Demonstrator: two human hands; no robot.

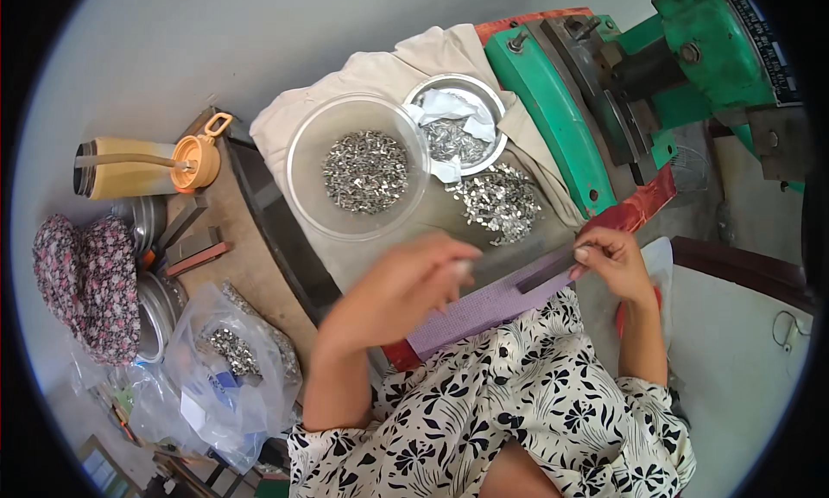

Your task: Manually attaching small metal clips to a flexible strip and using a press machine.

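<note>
My right hand (617,263) is closed on one end of a dark flat strip (546,279), pinched between thumb and fingers; the strip points left, over a purple woven mat (466,312) at the table's near edge. My left hand (413,286) hovers near the other end of the mat, its curled fingers smeared by motion; whether it holds anything I cannot make out. Beyond the hands lies a loose pile of small shiny metal pieces (503,206). A clear round tub (302,191) of small metal parts stands left of the pile. Behind the pile, a metal bowl (494,96) holds silvery pieces and white wrapping.
A green press machine (553,131) stands at the far right. Beige cloth (367,70) covers the table's back. On the left side table are a yellow bottle (138,167) with an orange lid, a floral cloth bundle (86,286) and a clear plastic bag (203,360) with metal pieces.
</note>
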